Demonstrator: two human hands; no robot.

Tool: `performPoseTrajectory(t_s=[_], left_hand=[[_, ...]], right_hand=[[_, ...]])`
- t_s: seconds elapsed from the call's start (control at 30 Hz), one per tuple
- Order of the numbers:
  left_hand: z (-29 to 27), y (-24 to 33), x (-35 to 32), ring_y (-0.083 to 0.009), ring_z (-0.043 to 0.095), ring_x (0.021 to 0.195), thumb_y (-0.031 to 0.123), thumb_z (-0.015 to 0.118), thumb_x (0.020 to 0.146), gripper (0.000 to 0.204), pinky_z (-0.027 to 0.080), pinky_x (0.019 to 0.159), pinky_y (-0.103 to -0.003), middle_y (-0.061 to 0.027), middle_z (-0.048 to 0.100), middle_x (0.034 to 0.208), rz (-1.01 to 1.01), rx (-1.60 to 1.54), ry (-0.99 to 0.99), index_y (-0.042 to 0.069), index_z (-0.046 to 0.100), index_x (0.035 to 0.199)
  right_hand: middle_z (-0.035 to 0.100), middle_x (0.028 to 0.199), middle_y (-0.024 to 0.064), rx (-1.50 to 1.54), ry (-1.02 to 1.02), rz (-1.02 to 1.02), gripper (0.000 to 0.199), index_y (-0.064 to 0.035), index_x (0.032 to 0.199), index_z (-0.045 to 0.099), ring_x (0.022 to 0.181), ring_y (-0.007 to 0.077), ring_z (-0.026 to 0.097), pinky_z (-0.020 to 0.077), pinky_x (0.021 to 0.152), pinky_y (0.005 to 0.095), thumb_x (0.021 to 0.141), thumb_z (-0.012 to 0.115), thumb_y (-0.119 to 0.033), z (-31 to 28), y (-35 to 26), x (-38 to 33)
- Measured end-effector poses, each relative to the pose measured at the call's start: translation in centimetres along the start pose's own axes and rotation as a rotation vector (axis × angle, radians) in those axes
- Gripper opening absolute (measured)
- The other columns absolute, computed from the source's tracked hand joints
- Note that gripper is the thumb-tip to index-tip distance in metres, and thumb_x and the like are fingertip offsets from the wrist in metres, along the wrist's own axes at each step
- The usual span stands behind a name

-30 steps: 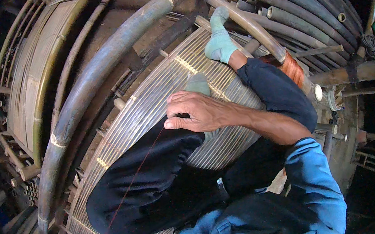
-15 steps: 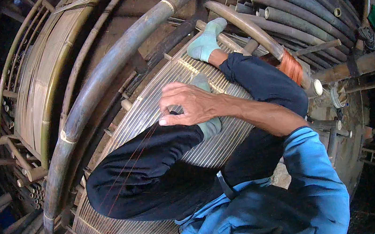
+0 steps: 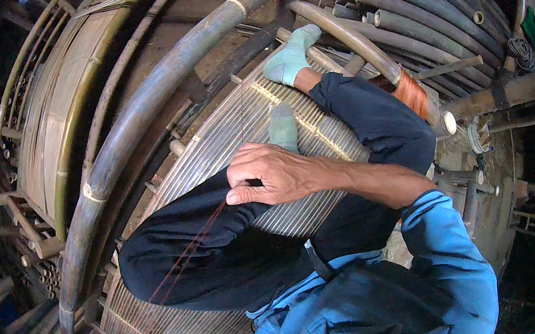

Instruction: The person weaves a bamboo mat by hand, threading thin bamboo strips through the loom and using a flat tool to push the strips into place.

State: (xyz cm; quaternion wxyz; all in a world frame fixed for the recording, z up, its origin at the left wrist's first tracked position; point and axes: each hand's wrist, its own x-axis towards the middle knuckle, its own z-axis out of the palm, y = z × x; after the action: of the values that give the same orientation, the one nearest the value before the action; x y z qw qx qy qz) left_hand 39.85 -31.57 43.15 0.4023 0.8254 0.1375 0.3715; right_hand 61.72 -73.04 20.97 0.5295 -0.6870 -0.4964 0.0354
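clearly one hand is at work: the right hand (image 3: 276, 178) reaches across the person's lap, its fingers curled shut in a pinch on a thin reddish thread (image 3: 188, 258) that runs taut down and to the left over the dark trouser leg (image 3: 211, 255). the left hand is not in view, so nothing can be said of it.

the thread's upper end sits at the pinched fingertips, just above the knee; its lower end passes off the leg onto the mat of thin bamboo slats (image 3: 167, 329) the person sits on (where it is tied, i cannot tell). a faint strand also seems to rise from the hand toward the far edge of the mat.

the slats lie close and parallel under both legs, with pale cross lines of binding near the green socked feet (image 3: 287, 63). as a judgement, much of the mat looks laid and bound already, while the thread in hand suggests another line of binding is only partly run. thick bamboo poles (image 3: 141, 129) curve past on the left, and a spool of orange thread (image 3: 409, 91) sits by the right knee, well stocked.
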Motion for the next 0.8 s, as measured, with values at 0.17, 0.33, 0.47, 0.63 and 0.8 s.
performPoseTrajectory(t_s=[0.17,0.33,0.47,0.63,0.8], left_hand=[[-1.7,-0.1,2.1,-0.0111,0.049,0.065,0.025,0.064,0.098,0.029,0.038,0.06,-0.026,-0.0006,0.057,0.072,-0.025,0.111,-0.003,-0.002,0.066,0.085],[-0.7,-3.8,5.7,-0.0088,0.047,0.066,0.025,0.062,0.1,0.031,0.036,0.06,-0.025,0.0008,0.055,0.071,-0.126,0.189,-0.047,-0.002,0.066,0.085],[7.0,-12.2,8.6,-0.0082,0.052,0.074,0.02,0.064,0.098,0.023,0.041,0.065,-0.024,-0.0002,0.059,0.08,-0.101,0.17,-0.237,-0.002,0.067,0.094],[19.5,-17.4,8.1,-0.0181,0.065,0.095,0.017,0.074,0.091,0.035,0.051,0.087,-0.032,-0.012,0.07,0.102,-0.201,0.357,-0.287,-0.003,0.065,0.118],[24.6,-18.6,5.9,-0.0229,0.067,0.082,0.042,0.067,0.093,0.043,0.051,0.077,-0.036,-0.0194,0.071,0.09,-0.169,0.688,-0.231,0.004,0.07,0.111]], right_hand=[[0.052,0.068,0.0129,-0.229,0.033,0.285,0.038,-0.0077,0.071,0.055,0.07,0.0327,0.054,0.0392,0.07,0.0448,0.098,0.059,-0.034,0.2,-4.2,-3.7],[0.055,0.071,0.0126,-0.312,-0.004,0.477,0.037,-0.0071,0.072,0.059,0.073,0.0348,0.056,0.0417,0.075,0.0464,0.099,0.055,-0.032,-1.4,-5.4,-10.0],[0.062,0.067,0.0148,-0.347,-0.516,0.283,0.028,-0.0086,0.078,0.072,0.064,0.0338,0.057,0.044,0.065,0.0472,0.094,0.062,-0.029,-2.4,-0.4,-10.6],[0.068,0.075,0.0173,-0.224,-1.435,0.52,0.026,-0.0046,0.075,0.069,0.071,0.0331,0.067,0.0511,0.064,0.0487,0.083,0.07,-0.029,-7.1,3.0,-9.6],[0.061,0.089,0.0156,-0.899,0.121,0.094,0.014,-0.0054,0.09,0.064,0.087,0.0362,0.06,0.0504,0.077,0.0467,0.078,0.065,-0.01,-19.6,8.7,3.0]])
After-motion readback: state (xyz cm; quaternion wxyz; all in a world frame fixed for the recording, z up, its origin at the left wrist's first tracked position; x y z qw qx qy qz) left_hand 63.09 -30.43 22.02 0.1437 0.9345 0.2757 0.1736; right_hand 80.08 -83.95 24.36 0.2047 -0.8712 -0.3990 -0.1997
